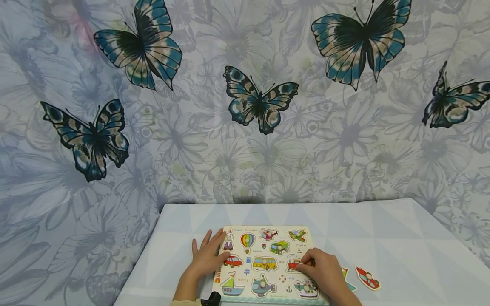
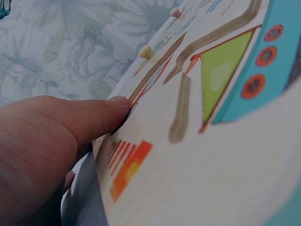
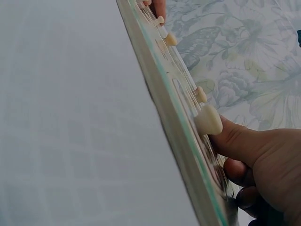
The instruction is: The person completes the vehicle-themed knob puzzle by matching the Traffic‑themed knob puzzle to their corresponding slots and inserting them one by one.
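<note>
A wooden peg puzzle board (image 1: 268,277) with vehicle pictures lies on the table. My left hand (image 1: 206,256) spreads its fingers along the board's left edge; its thumb (image 2: 106,113) rests on the board beside the red car picture (image 1: 232,261). My right hand (image 1: 325,270) pinches at the red train piece (image 1: 293,263), thumb and forefinger together and the train's right part hidden behind them. Below those fingers sits the ship piece (image 1: 306,290). In the left wrist view, bare wood-coloured outlines surround the sailboat picture (image 2: 228,70).
Right of the board, a red piece with a knob (image 1: 368,279) lies loose on the table (image 1: 413,242). Another loose piece with green and teal parts (image 1: 349,284) is partly hidden by my right hand. A butterfly-patterned cloth (image 1: 214,170) hangs behind the table.
</note>
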Tool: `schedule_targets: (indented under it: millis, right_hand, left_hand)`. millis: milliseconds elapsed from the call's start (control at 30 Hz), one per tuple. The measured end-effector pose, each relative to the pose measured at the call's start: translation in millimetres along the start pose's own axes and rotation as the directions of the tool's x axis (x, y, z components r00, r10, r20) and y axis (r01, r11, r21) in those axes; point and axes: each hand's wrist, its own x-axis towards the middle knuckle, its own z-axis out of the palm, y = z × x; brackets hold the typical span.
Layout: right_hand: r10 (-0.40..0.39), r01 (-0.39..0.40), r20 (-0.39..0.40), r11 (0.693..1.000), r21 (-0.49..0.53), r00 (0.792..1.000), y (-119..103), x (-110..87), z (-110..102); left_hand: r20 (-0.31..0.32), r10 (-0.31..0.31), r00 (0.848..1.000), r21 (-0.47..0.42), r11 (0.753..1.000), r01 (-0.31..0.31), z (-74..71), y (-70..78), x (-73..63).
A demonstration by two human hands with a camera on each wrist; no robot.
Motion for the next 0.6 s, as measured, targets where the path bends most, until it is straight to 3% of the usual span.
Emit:
schedule_targets:
  millis: [600]
  right_hand:
    - [-0.027,0.027,-0.001,0.997,-0.073,1.000,0.5,-0.6,0.0]
  left_hand:
    - [0.000,-0.012,1.000,0.002,1.000,0.012,0.8,-0.9,0.1]
